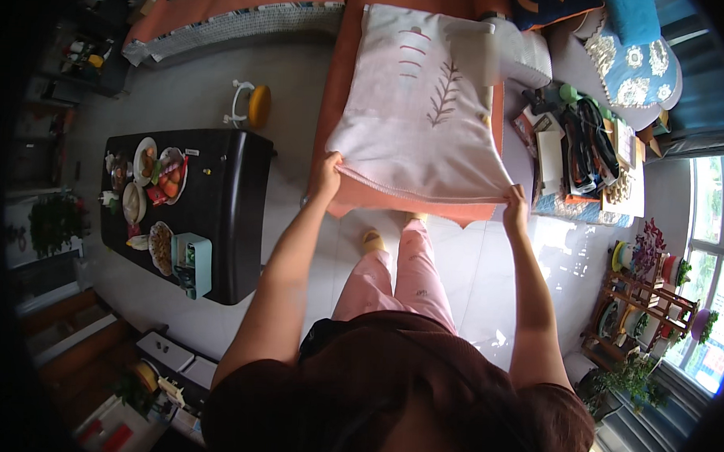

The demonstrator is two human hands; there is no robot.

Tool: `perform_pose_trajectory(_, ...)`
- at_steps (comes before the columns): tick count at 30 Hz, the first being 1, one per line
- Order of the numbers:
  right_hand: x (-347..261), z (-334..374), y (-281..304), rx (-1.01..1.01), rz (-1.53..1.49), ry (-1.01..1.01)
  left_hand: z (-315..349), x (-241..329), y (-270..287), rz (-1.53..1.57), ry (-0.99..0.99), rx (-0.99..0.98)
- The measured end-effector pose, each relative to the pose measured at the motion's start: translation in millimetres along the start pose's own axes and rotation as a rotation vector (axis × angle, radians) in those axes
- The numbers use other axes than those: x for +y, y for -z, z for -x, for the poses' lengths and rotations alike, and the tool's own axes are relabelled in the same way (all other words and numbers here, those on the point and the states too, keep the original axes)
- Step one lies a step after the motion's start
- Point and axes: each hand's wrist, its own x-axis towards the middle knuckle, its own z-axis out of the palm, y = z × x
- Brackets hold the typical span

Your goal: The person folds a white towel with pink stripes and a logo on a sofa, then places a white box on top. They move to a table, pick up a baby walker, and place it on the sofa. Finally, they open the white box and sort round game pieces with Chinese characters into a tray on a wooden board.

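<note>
white cloth [418,108], printed in brown, is spread over the orange cover [458,212], its near edge drawn out between the left grip [329,175], pinched tight on one corner, and the right grip [515,209], pinched tight on the other. the step in hand seems to be straightening it, with the black table [219,201] standing apart to the left. the next move likely calls for an even pull from both sides, keeping the sagging edge level and free of folds.
</note>
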Motion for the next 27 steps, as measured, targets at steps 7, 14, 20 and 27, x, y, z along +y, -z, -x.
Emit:
perform_pose_trajectory(7, 54.0, 106.2, -52.5, 0.008, 0.249, -0.033, 109.6, -55.8, -61.7, 0.054, 0.164, 0.036)
perform_pose_trajectory(14, 115.9, 139.6, -133.1, 0.247, -0.128, -0.582, 135.8, -96.1, -148.1, 0.308, 0.648, 0.356)
perform_pose_trajectory(20, 165.7, 135.4, -196.7, 0.550, -0.089, -1.091, 115.1, -65.3, -214.0, 0.233, 1.212, 0.745)
perform_pose_trajectory(27, 130.1, 130.9, -126.8, 0.068, -0.994, -0.969, 161.3, -60.4, -147.2, 1.003, 1.009, 0.378)
